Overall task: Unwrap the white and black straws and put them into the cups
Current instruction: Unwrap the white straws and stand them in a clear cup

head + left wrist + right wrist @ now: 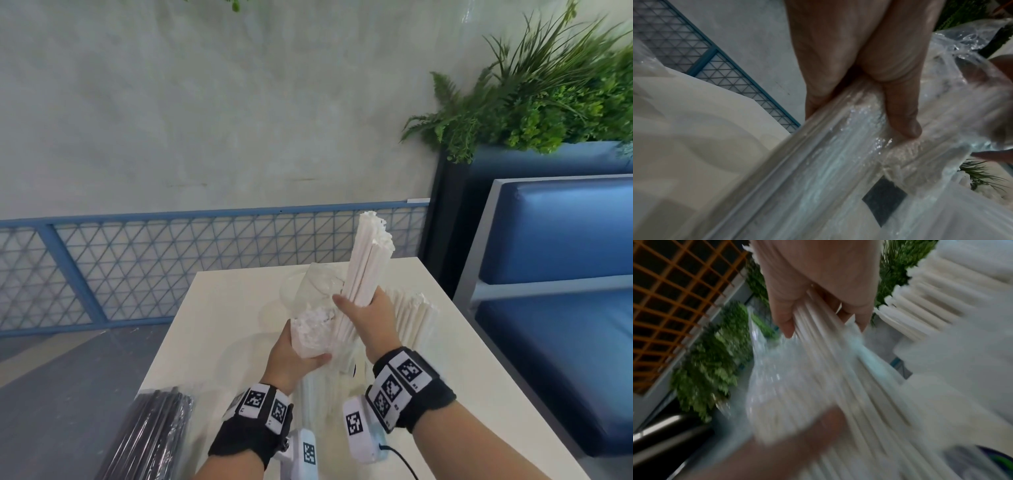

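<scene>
My right hand grips a bundle of white straws that sticks up out of a clear plastic bag. Lower down, my left hand holds that bag, with more white straws still inside it. The left wrist view shows my left fingers wrapped round the clear bag. The blurred right wrist view has my right fingers clasping the straws. Another batch of white straws stands behind my right hand; the cup under it is hidden. A packet of black straws lies at the table's left edge.
The white table stands against a blue mesh railing. A blue bench seat runs along the right, with a planter of green ferns behind it.
</scene>
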The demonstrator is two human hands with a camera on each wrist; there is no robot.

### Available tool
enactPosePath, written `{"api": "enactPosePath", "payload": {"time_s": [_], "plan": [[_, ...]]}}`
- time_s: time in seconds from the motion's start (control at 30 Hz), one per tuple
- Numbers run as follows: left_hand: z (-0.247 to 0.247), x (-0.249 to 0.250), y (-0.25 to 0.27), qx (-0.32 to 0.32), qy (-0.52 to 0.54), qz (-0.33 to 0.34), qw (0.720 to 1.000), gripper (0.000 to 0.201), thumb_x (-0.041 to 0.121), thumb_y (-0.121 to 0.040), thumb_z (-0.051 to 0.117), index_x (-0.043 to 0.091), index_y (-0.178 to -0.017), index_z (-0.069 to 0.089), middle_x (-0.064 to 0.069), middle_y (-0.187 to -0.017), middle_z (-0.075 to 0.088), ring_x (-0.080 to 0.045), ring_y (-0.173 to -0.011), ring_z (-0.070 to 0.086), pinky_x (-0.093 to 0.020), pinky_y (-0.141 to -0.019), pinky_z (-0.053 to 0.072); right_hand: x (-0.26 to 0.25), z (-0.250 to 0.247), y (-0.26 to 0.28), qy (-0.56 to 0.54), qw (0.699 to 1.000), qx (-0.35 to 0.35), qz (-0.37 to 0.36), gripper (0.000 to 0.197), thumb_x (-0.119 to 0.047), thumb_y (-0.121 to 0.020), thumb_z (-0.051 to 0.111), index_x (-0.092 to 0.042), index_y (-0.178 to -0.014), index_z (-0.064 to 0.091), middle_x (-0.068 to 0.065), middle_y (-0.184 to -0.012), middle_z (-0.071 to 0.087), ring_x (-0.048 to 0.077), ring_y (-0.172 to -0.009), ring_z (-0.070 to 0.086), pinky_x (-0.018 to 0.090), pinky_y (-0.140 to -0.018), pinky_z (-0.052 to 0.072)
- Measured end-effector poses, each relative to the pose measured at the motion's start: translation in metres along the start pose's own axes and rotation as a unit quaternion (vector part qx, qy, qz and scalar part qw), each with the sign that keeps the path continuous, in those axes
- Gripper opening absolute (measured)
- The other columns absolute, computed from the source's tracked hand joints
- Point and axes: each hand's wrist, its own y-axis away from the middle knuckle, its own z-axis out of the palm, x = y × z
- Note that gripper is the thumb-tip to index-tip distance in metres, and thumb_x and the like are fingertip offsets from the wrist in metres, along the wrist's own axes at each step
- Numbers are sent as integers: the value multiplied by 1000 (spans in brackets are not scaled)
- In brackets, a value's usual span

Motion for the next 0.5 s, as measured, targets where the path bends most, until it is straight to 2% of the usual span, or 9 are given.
{"api": "enactPosePath", "payload": {"time_s": [0.07, 0.13, 0.2, 0.27, 0.33, 0.4, 0.47, 0.5], "plan": [[1, 0, 1, -2, 4, -2, 1000, 67, 10, -59, 87, 37, -106, 49, 12, -112, 61, -13, -110, 56, -29, -96, 45, 11, 3, 7, 19, 1000, 3, 16, 26, -17, -77, 73, -7, -98, 62, 4, -86, 67, 19, -82, 64, 26, -66, 51], [1, 0, 1, -6, 5, -1, 1000, 67, 11, -59, 88, 38, -105, 49, 12, -112, 61, -12, -110, 57, -29, -96, 45, 14, 4, 6, -4, 999, 23, 32, 24, -19, -78, 71, -6, -97, 63, 10, -90, 69, 25, -87, 66, 35, -73, 55], [2, 0, 1, -9, 5, -5, 1000, 72, 13, -58, 88, 37, -112, 48, 10, -115, 62, -13, -112, 57, -33, -100, 45, 9, 3, 0, -33, 998, 35, 47, 20, -18, -78, 72, -7, -93, 64, 11, -89, 69, 27, -86, 66, 41, -76, 56], [2, -1, 0, -12, 7, -12, 1000, 76, 15, -57, 89, 32, -119, 48, 8, -117, 62, -15, -113, 57, -37, -103, 44, 1, 0, -5, -56, 996, 42, 53, 17, -14, -76, 72, -4, -88, 65, 9, -83, 67, 26, -81, 65, 39, -72, 54], [1, -1, 0, -10, 6, -17, 1000, 79, 19, -54, 90, 30, -120, 48, 6, -118, 62, -16, -114, 57, -41, -104, 44, -9, -3, -9, -81, 994, 54, 50, 15, -9, -75, 70, 2, -84, 65, 9, -81, 65, 23, -77, 62, 31, -64, 51], [0, -1, 0, -11, 7, -21, 1000, 78, 19, -53, 90, 30, -118, 49, 6, -117, 63, -17, -113, 58, -42, -104, 44, -19, -7, -14, -110, 989, 76, 59, 14, -6, -73, 68, 5, -81, 65, 15, -84, 65, 23, -76, 59, 27, -60, 46], [-2, 0, 0, -15, 12, -22, 1000, 79, 20, -52, 91, 29, -119, 50, 6, -117, 63, -18, -112, 58, -43, -103, 44, -29, -12, -19, -144, 983, 94, 72, 4, -4, -74, 65, -1, -72, 62, 19, -82, 64, 27, -75, 57, 29, -60, 45], [-4, 1, 1, -14, 15, -22, 1000, 83, 23, -48, 91, 29, -120, 50, 5, -117, 63, -18, -112, 58, -43, -103, 44, -33, -15, -21, -153, 981, 99, 73, 7, -4, -74, 63, -5, -68, 60, 18, -79, 62, 27, -73, 56, 31, -61, 44]]}}
